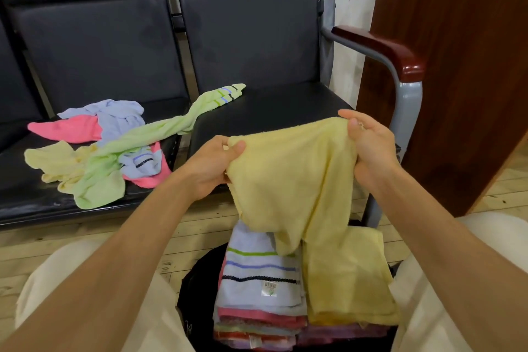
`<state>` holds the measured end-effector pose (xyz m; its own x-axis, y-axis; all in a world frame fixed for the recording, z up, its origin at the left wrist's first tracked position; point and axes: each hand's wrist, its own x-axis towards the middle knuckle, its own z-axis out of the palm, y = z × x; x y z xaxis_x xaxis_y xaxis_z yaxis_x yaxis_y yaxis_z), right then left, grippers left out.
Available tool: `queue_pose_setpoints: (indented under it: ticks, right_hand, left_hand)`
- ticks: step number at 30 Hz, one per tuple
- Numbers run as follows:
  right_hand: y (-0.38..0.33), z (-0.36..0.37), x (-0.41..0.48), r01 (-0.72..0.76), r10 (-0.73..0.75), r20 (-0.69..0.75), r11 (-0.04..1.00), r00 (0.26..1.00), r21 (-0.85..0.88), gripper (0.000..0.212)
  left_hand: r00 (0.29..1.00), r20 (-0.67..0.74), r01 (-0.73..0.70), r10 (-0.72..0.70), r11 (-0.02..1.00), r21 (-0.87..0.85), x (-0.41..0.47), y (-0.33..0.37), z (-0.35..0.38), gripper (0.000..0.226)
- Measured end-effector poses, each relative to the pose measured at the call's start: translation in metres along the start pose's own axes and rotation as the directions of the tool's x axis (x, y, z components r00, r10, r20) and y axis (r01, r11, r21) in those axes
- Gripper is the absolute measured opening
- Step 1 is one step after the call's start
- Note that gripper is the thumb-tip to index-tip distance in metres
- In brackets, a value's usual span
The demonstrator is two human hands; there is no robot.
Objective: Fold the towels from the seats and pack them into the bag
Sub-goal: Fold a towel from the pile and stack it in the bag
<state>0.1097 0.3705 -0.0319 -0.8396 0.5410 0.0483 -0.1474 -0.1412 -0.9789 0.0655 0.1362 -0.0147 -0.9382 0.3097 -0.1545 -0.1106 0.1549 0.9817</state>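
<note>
A yellow towel point(291, 180) hangs in the air between my hands, over the front of the right seat. My left hand point(211, 166) grips its upper left corner and my right hand point(368, 146) grips its upper right corner. Below it, between my knees, a black bag point(197, 288) holds stacked folded towels: a light blue striped one point(257, 274) on the left pile and a yellow one point(348, 280) on the right pile. Loose towels lie in a heap point(100, 151) on the left seat, with a green one point(200, 108) stretching onto the right seat.
Black padded seats point(271, 111) stand in a row with a metal frame and a red wooden armrest point(380, 48) at the right. A brown wooden panel point(457, 80) leans behind the armrest. The floor is light wood.
</note>
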Motion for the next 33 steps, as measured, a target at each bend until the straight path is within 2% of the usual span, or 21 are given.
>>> queue_pose_setpoints:
  ticks: [2, 4, 7, 9, 13, 16, 18, 21, 23, 25, 27, 29, 31, 33]
  right_hand:
    - [0.002, 0.003, 0.001, -0.030, 0.029, -0.016, 0.999, 0.999, -0.043, 0.035]
    - [0.003, 0.007, -0.001, -0.036, 0.037, 0.009, 0.998, 0.999, -0.060, 0.038]
    - [0.002, 0.013, -0.006, -0.018, 0.023, 0.065, 0.998, 0.998, -0.068, 0.040]
    - [0.001, 0.016, -0.009, 0.003, 0.003, 0.089, 0.998, 0.996, -0.069, 0.041]
    - [-0.001, 0.016, -0.010, 0.058, -0.057, 0.046, 0.998, 0.997, -0.034, 0.036]
    - [0.000, 0.014, -0.007, 0.059, -0.059, -0.014, 0.998, 0.998, -0.010, 0.038]
    - [0.001, 0.013, -0.004, 0.052, -0.052, -0.042, 0.999, 0.998, -0.013, 0.041]
    - [-0.002, 0.014, -0.005, 0.073, -0.075, -0.074, 0.997, 0.994, -0.032, 0.040]
    - [-0.004, 0.015, -0.007, 0.123, -0.129, -0.086, 0.990, 0.988, -0.071, 0.039]
    - [-0.004, 0.016, -0.010, 0.203, -0.213, -0.072, 0.971, 0.974, -0.127, 0.035]
    - [-0.003, 0.017, -0.012, 0.276, -0.286, -0.033, 0.944, 0.958, -0.179, 0.033]
    - [-0.002, 0.018, -0.012, 0.295, -0.304, -0.021, 0.937, 0.952, -0.188, 0.034]
    - [0.001, 0.018, -0.010, 0.267, -0.278, -0.038, 0.947, 0.960, -0.176, 0.036]
    - [0.004, 0.018, -0.007, 0.225, -0.236, -0.051, 0.960, 0.970, -0.166, 0.039]
  left_hand:
    - [0.997, -0.066, 0.039, -0.042, 0.998, -0.040, 0.003, -0.002, 0.000, 0.023]
    - [0.983, -0.108, 0.121, -0.147, 0.968, -0.219, 0.006, -0.005, -0.003, 0.025]
    - [0.965, -0.043, 0.196, -0.259, 0.821, -0.536, 0.005, -0.005, -0.004, 0.026]
    - [0.955, -0.014, 0.229, -0.295, 0.768, -0.598, 0.003, -0.004, -0.002, 0.024]
    - [0.931, 0.058, 0.340, -0.361, 0.795, -0.502, 0.001, -0.009, 0.002, 0.033]
    - [0.917, 0.099, 0.398, -0.387, 0.864, -0.307, 0.001, -0.013, 0.003, 0.037]
    - [0.923, 0.121, 0.382, -0.366, 0.913, -0.143, 0.001, -0.013, 0.004, 0.033]
    - [0.959, 0.090, 0.263, -0.270, 0.961, 0.081, -0.004, -0.008, 0.009, 0.021]
    - [0.974, 0.056, 0.196, -0.219, 0.941, 0.278, -0.005, -0.005, 0.008, 0.024]
    - [0.984, 0.034, 0.135, -0.176, 0.852, 0.506, -0.001, -0.006, 0.002, 0.032]
    - [0.988, 0.015, 0.113, -0.152, 0.791, 0.602, 0.001, -0.008, -0.003, 0.036]
    - [0.996, -0.029, 0.086, -0.086, 0.801, 0.593, 0.004, -0.010, -0.006, 0.036]
    - [0.991, -0.126, 0.092, -0.037, 0.879, 0.467, 0.004, -0.010, -0.007, 0.034]
    - [0.982, -0.125, 0.146, -0.138, 0.988, 0.055, 0.005, -0.009, -0.008, 0.032]
